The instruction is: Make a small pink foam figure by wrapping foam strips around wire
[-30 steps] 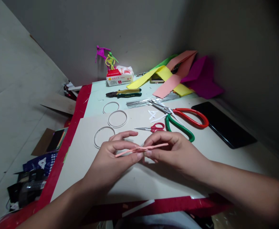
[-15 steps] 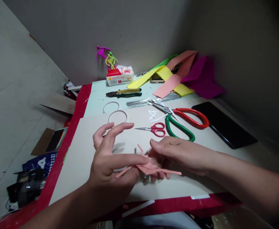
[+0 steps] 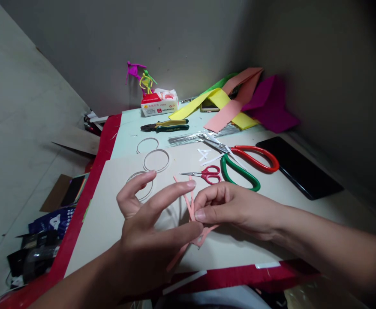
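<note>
A bundle of folded pink paper strips (image 3: 191, 210) stands nearly upright above the pale card sheet (image 3: 236, 246). My right hand (image 3: 231, 210) pinches it between thumb and forefinger. My left hand (image 3: 149, 219) hovers just left of it with the fingers spread, and its lower fingers lie close to the strips. Behind the left fingers, a thin wire ring (image 3: 139, 185) is partly hidden. Small red-handled scissors (image 3: 203, 175) lie beyond the fingertips. The lower end of the pink strips is partly hidden by my left hand.
Large scissors with red and green handles (image 3: 239, 163), two more wire rings (image 3: 156, 160), pliers (image 3: 163, 125) and a bundle of thin wires (image 3: 191, 138) lie ahead. A black phone (image 3: 299, 167) lies right; coloured paper sheets (image 3: 229, 103) and small wire figures (image 3: 141, 77) stand behind.
The pink strips have turned from lying flat to standing nearly upright. My left hand has let go and moved left, fingers spread, while my right hand holds the strips.
</note>
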Motion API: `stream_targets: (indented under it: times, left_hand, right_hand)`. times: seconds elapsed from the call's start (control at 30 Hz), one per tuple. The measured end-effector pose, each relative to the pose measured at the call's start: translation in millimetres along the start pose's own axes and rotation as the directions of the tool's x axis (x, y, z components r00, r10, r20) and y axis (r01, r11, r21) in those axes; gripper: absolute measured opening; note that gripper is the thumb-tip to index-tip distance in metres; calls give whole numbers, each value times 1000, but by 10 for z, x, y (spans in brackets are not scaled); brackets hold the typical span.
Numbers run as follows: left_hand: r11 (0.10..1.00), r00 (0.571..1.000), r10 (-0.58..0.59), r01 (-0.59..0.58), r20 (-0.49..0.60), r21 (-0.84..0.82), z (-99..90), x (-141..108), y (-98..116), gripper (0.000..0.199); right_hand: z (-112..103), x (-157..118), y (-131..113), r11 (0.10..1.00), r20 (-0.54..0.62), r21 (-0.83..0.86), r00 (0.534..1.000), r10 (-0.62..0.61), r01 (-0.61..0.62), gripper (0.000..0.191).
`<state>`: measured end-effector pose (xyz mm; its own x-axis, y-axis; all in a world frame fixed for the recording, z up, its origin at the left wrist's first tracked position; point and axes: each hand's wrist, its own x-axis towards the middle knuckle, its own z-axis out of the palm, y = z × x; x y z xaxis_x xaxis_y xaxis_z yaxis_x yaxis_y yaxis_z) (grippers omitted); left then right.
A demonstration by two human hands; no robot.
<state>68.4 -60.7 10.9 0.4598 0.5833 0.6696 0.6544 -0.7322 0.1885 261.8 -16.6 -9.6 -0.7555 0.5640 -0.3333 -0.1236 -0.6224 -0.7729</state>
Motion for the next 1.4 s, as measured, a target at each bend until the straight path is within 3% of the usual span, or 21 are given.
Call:
stream_targets:
  times: [0.33, 0.43, 0.53, 0.63, 0.73, 0.83, 0.93, 1.03, 1.13, 1.23, 1.3, 1.33, 1.4]
  left_hand:
    - [989, 991, 107, -97, 82, -112, 73, -32, -105, 30]
    - [978, 999, 20, -9, 50, -210, 62, -30, -148, 39]
    - [938, 977, -212, 200, -13, -282, 42, -35, -210, 46]
    - [825, 893, -449, 429, 32, -369, 17, -32, -249, 38]
    - [603, 737, -600, 672, 312, -430, -12, -5, -224, 24]
    - [411, 562, -535, 826, 631, -387, -21, 35, -162, 24]
    - [346, 473, -378, 870, 796, -352, -13, 65, -116, 27]
    - [324, 450, -304, 878, 840, -354, -13, 79, -106, 30]
    - [216, 415, -288, 906, 863, -364, -22, 74, -113, 35]
    - [123, 338, -336, 941, 879, -315, -26, 61, -116, 38]
    - [81, 264, -359, 964, 895, -252, -28, 61, -115, 41]
    - [84, 260, -365, 965, 894, -247, -31, 67, -115, 45]
    - [138, 326, -386, 946, 863, -295, -36, 88, -116, 53]
  right_hand:
    - [59, -19, 5, 974, -6, -178, 990, -141, 137, 12]
    - [15, -29, -22, 937, -53, -308, 980, -192, 167, 15]
    - [-31, -41, -66, 869, -90, -448, 957, -277, 209, 19]
    - [-36, -62, -94, 748, -106, -615, 914, -392, 250, 16]
    - [-3, -74, -75, 558, -34, -782, 875, -482, 277, 13]
    - [28, -67, -25, 308, 127, -887, 824, -552, 344, 14]
    - [39, -59, 10, 160, 252, -908, 808, -532, 388, 14]
    - [42, -66, 12, 152, 295, -899, 825, -482, 410, 16]
    - [62, -85, 5, 177, 295, -892, 834, -466, 415, 18]
    - [99, -99, 5, 219, 235, -902, 850, -472, 371, 17]
    - [118, -96, 9, 285, 168, -897, 855, -490, 339, 17]
    - [124, -90, 13, 320, 129, -891, 854, -504, 324, 14]
    - [124, -70, 26, 361, 68, -882, 840, -539, 303, 11]
